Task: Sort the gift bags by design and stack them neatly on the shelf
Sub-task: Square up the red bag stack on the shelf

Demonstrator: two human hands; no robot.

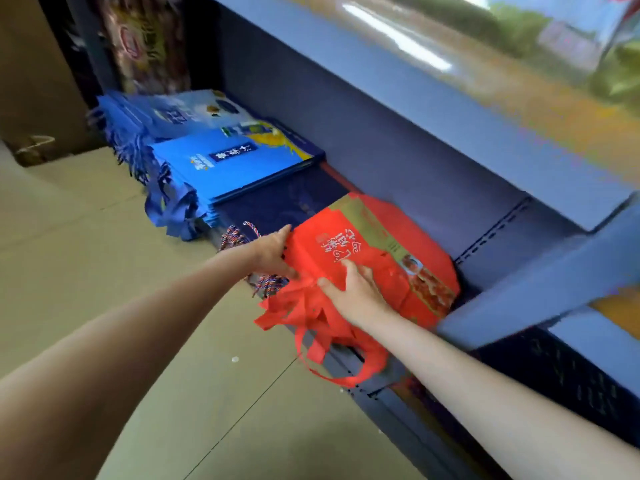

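A stack of red gift bags (384, 251) with white lettering lies flat on the low shelf (408, 188), its red handles (311, 327) hanging over the front edge. My left hand (273, 252) grips the stack's left edge, thumb on top. My right hand (353, 292) presses flat on the top bag near the handles. Left of the red stack lies a dark navy bag (287, 206) with red-white-blue cord handles (235, 235). Further left sit a stack of bright blue bags (228, 164) and a stack of light blue bags (187, 112).
A blue shelf board (398, 109) overhangs the bags closely. A shelf upright (540, 289) stands right of the red stack. A dark patterned bag (145, 43) stands upright at the far end. Beige tiled floor (104, 271) runs along the shelf; a brown bag (34, 147) lies far left.
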